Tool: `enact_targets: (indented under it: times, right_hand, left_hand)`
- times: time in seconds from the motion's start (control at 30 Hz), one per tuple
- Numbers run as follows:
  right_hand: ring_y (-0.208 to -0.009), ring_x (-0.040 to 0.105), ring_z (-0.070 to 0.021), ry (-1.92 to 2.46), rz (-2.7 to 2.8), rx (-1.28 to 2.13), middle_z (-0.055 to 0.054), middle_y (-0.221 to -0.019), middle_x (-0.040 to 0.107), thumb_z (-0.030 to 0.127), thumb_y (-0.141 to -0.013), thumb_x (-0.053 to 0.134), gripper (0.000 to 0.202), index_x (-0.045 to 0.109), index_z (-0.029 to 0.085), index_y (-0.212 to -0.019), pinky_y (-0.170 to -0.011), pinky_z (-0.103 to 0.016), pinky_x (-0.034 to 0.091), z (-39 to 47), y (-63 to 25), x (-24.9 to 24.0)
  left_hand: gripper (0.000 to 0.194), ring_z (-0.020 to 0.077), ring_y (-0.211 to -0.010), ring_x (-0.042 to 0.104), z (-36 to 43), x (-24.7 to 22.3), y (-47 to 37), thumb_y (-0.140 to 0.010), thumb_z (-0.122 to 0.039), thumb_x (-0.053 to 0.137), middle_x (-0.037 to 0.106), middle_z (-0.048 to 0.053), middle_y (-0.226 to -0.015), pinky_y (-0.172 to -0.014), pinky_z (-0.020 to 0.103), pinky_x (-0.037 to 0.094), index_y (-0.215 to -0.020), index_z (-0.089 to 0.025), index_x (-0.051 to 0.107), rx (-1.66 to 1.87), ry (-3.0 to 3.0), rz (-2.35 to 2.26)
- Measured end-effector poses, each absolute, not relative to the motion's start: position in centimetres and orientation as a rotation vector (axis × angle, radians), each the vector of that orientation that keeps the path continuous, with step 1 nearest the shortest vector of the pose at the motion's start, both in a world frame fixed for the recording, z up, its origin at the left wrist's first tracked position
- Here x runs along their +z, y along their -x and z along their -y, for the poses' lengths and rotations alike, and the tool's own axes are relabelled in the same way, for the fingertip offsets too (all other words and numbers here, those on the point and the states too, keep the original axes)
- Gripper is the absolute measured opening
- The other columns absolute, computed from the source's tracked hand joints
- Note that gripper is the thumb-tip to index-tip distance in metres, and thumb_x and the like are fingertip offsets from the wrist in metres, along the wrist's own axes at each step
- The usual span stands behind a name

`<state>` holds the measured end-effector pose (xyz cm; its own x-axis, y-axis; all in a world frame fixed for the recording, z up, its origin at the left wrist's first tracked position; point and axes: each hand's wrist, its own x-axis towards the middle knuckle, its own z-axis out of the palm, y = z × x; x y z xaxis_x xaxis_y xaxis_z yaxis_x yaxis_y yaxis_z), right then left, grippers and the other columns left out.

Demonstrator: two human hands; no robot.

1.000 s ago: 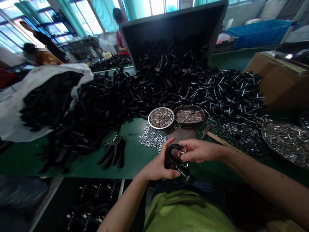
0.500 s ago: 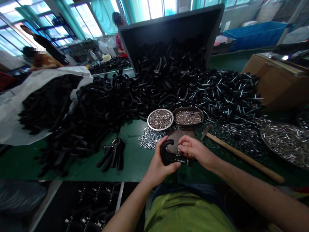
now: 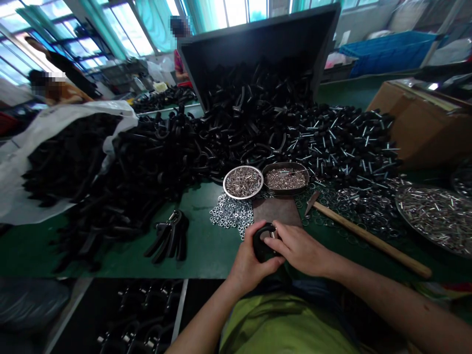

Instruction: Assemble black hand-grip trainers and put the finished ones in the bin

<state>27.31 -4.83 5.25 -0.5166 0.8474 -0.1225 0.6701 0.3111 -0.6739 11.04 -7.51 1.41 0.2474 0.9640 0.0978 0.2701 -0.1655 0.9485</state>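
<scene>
My left hand (image 3: 249, 260) is wrapped round a curved black part (image 3: 260, 244) near the table's front edge. My right hand (image 3: 300, 247) pinches a small shiny metal piece (image 3: 273, 234) against the right side of that part. Just beyond the hands lies a flat brown plate (image 3: 277, 210). Silver nuts (image 3: 230, 212) are spread left of the plate. Behind it stand a round bowl of metal pins (image 3: 243, 182) and an oval tin of small metal pieces (image 3: 286, 179). A hammer (image 3: 368, 238) with a wooden handle rests to the right.
Black parts (image 3: 158, 152) are heaped across the table, spilling from a tilted grey bin (image 3: 317, 54). Left are a white bag (image 3: 18, 196) and several grouped black parts (image 3: 171, 236). Right are a cardboard box (image 3: 416, 123) and a large tray of pins (image 3: 435, 216). People are at the back left.
The curved black part has turned and moved closer to me. My right hand has come down against it, pressing the metal piece to it. More of the brown plate shows.
</scene>
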Motion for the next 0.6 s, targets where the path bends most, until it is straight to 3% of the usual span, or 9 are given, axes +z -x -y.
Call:
enact_targets:
  times: [0.2,0.33,0.47,0.53,0.6]
  right_hand:
    - [-0.086,0.061,-0.0230,1.514,2.492,0.883,-0.014,-0.094,0.065,0.034,-0.093,0.029,0.034,0.055,0.012,-0.100,-0.071,-0.031,0.039,2.9,-27.9,3.2]
    - [-0.085,0.063,-0.0270,1.706,2.599,0.777,-0.016,-0.093,0.067,0.046,-0.090,0.035,0.042,0.062,0.013,-0.095,-0.070,-0.034,0.041,-0.1,-28.6,2.1]
    - [-0.085,0.063,-0.0263,1.725,2.632,0.459,-0.013,-0.087,0.069,0.044,-0.087,0.046,0.035,0.067,0.017,-0.085,-0.070,-0.033,0.042,-3.3,-28.4,2.9]
    - [-0.091,0.061,-0.0244,1.674,2.552,0.333,-0.011,-0.091,0.068,0.037,-0.088,0.047,0.028,0.068,0.019,-0.088,-0.074,-0.032,0.042,-5.4,-27.3,3.4]
    - [-0.100,0.056,-0.0244,1.659,2.490,0.282,-0.011,-0.098,0.067,0.032,-0.088,0.046,0.025,0.068,0.019,-0.091,-0.079,-0.033,0.042,-7.7,-25.8,3.5]
  left_hand:
    - [0.076,0.0197,-0.100,0.056,5.6,-0.3,-12.2,-0.064,-0.021,0.073,0.053,0.006,-0.116,-0.088,0.033,0.045,-0.127,-0.023,0.031,0.873,-1.541,-1.102]
    - [0.073,0.0235,-0.108,0.052,2.8,-2.5,-13.2,-0.063,-0.024,0.073,0.052,0.009,-0.119,-0.094,0.039,0.041,-0.127,-0.019,0.038,0.828,-1.673,-1.270]
    - [0.044,0.0260,-0.111,0.046,-0.9,-2.6,-11.8,-0.071,-0.035,0.068,0.052,0.009,-0.115,-0.095,0.041,0.037,-0.111,-0.019,0.058,0.871,-2.022,-1.548]
    - [0.028,0.0247,-0.105,0.048,-3.3,-1.9,-10.3,-0.081,-0.035,0.057,0.055,0.009,-0.107,-0.091,0.039,0.039,-0.104,-0.020,0.063,0.898,-2.111,-1.720]
    - [0.025,0.0257,-0.102,0.049,-6.0,-1.0,-8.9,-0.084,-0.033,0.051,0.057,0.010,-0.102,-0.090,0.039,0.039,-0.099,-0.019,0.066,0.829,-2.150,-1.939]
